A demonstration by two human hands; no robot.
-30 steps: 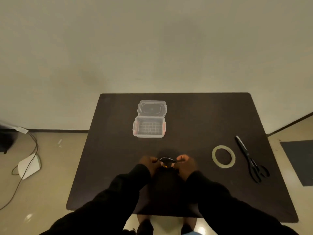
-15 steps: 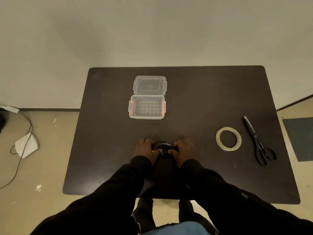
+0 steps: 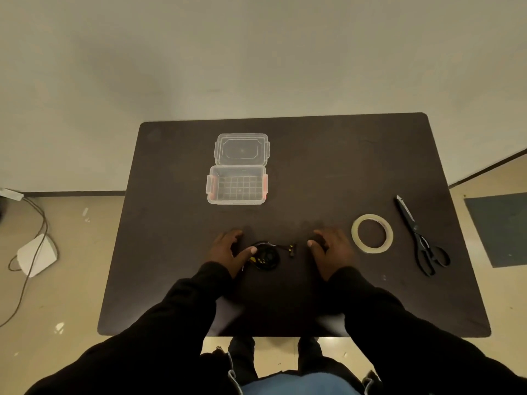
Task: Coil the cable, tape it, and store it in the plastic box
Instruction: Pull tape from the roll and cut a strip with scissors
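Note:
A black cable [image 3: 266,255] lies coiled on the dark table [image 3: 328,172], with its plug end sticking out to the right. My left hand [image 3: 228,250] rests on the coil's left side, thumb pressing on its edge. My right hand [image 3: 330,249] is off the cable, to its right, fingers apart and empty, close to the tape roll [image 3: 372,233]. The clear plastic box [image 3: 237,184] with orange latches stands open further back, its lid [image 3: 241,149] lying flat behind it.
Black scissors [image 3: 419,238] lie at the right, beyond the tape roll. On the floor to the left sit a white device [image 3: 37,255] and loose wires. The table's near edge is just in front of my body.
My right hand has let go of the coil and moved right toward the tape roll. The left hand stays on the coil. The camera has tilted, shifting the table lower in view.

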